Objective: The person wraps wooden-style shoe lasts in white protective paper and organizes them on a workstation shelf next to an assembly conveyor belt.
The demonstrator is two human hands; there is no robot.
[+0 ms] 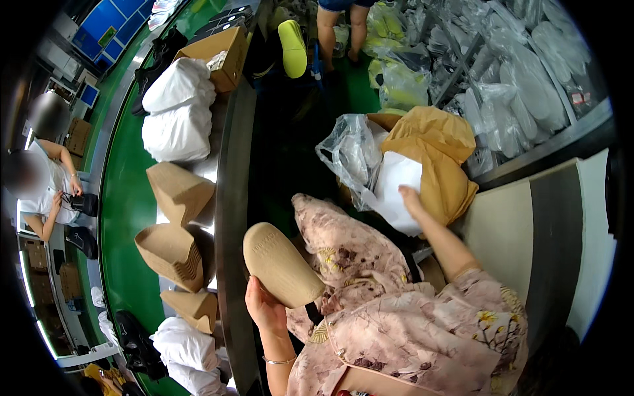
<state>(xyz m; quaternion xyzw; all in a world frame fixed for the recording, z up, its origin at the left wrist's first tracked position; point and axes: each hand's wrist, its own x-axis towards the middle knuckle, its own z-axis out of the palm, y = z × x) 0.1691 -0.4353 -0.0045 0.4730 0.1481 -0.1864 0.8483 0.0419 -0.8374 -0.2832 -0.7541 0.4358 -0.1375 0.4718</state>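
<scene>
My left hand (265,310) grips the tan moulded form (277,257) at its near left edge, one finger up against its side, and my left forearm (277,376) rises to it from below. My right arm (446,241) is well to the right of the form, its forearm slanting forward and inward; the right hand (411,201) reaches farther forward than the form, its finger bend hard to see.

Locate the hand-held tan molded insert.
Head view, just left of centre: the tan molded insert is in the left hand, between the nested tan stack and the pink floral fabric.
</scene>
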